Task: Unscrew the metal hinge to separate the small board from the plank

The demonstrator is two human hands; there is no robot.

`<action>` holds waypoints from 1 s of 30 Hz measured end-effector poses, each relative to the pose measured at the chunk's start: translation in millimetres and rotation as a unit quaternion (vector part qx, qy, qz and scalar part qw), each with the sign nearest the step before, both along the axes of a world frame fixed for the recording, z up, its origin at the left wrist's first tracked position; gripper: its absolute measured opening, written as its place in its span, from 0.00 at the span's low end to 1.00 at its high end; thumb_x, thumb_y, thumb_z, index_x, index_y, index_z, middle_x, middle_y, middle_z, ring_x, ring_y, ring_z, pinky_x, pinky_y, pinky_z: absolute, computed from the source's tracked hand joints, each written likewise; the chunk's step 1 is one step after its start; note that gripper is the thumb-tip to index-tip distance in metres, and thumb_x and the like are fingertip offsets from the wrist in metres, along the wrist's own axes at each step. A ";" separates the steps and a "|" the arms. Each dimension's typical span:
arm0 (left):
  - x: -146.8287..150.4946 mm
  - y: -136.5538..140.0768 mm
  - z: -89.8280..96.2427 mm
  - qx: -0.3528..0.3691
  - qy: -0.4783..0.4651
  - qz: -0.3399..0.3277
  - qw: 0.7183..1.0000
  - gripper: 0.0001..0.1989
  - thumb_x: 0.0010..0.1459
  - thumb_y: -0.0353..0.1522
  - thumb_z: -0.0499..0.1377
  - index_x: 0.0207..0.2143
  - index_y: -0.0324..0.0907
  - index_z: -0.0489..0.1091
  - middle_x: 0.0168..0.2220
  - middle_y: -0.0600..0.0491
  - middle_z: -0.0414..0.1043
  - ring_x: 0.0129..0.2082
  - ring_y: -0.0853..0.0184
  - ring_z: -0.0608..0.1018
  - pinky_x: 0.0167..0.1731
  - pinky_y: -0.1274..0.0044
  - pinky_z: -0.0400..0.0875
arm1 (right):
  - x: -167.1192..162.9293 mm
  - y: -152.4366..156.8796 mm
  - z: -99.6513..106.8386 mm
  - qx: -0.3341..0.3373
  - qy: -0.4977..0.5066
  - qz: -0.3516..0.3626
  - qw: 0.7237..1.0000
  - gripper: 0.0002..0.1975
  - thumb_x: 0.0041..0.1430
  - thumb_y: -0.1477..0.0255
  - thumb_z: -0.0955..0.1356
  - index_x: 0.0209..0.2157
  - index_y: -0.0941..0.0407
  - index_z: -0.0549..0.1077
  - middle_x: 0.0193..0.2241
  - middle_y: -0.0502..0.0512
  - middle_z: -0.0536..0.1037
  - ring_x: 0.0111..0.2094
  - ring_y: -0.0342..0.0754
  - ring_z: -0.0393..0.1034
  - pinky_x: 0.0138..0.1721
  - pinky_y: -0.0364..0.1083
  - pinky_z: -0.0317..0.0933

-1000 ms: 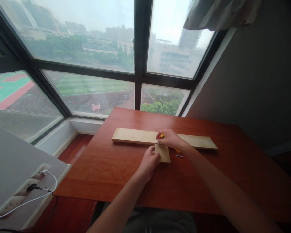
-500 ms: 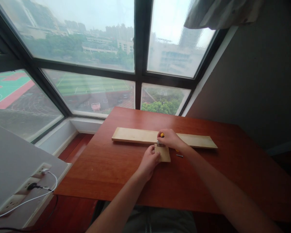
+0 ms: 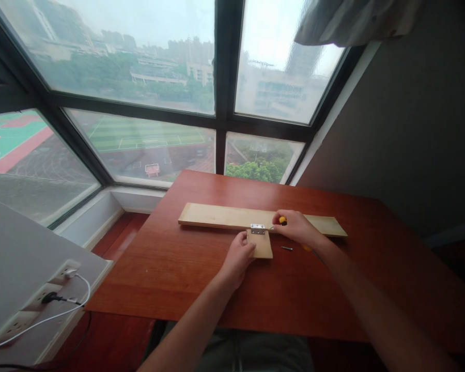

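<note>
Small wooden board (image 3: 262, 250): pale, flat, roughly square, at mid-table on near side of long wooden plank (image 3: 217, 215); cannot tell whether resting on the reddish-brown table (image 3: 170, 274) or lifted slightly. At far edge, silver metal hinge (image 3: 258, 229), far leaf brighter, near leaf over the board's face; dark spots on both leaves, holes or screw heads, too small to tell. Gripped at left edge by left hand (image 3: 238, 258), thumb over top face, fingers partly hiding that edge. To right of hinge, right hand (image 3: 294, 226) with fingers curled closed around yellow-handled tool (image 3: 282, 220), mostly concealed in the palm; thin piece at fingertips, pointing toward hinge, unidentifiable. Just right of small board, grey screw (image 3: 287, 248) lying flat. Plank crosswise behind, right-hand part covered by right hand. Beyond table, dark window frame (image 3: 225, 119); at lower left, black plug (image 3: 51, 298) and white cable (image 3: 88, 289) at wall sockets (image 3: 17, 326).
</note>
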State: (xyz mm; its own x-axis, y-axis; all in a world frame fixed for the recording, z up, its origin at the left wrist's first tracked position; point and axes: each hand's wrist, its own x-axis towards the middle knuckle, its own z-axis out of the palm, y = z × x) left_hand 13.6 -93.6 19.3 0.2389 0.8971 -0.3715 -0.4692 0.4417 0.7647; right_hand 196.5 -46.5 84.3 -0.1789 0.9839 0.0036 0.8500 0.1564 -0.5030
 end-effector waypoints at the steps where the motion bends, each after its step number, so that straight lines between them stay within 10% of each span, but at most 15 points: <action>1: -0.2 -0.3 1.2 -0.001 0.005 0.000 1.000 0.19 0.48 0.25 0.61 0.44 0.40 0.66 0.35 0.50 0.75 0.30 0.69 0.76 0.29 0.80 0.70 | 8.0 -4.4 -1.9 0.003 -0.013 -0.002 1.000 0.03 0.49 0.73 0.67 0.28 0.54 0.74 0.28 0.51 0.79 0.31 0.47 0.72 0.33 0.42 0.60; 30: -2.2 -0.2 7.0 -0.005 0.005 -0.013 1.000 0.18 0.49 0.26 0.60 0.45 0.40 0.66 0.41 0.47 0.76 0.35 0.66 0.78 0.31 0.80 0.71 | 31.3 -58.2 -29.0 -0.055 -0.146 -0.033 0.987 0.02 0.54 0.72 0.68 0.32 0.51 0.71 0.35 0.50 0.79 0.37 0.49 0.72 0.32 0.43 0.54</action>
State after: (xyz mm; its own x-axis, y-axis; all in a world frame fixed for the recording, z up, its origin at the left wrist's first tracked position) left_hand 11.4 -93.8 26.3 0.2582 0.8870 -0.3829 -0.4504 0.4612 0.7645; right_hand 227.8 -104.7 55.3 -0.0918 0.9849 -0.1466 0.9677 0.0535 -0.2463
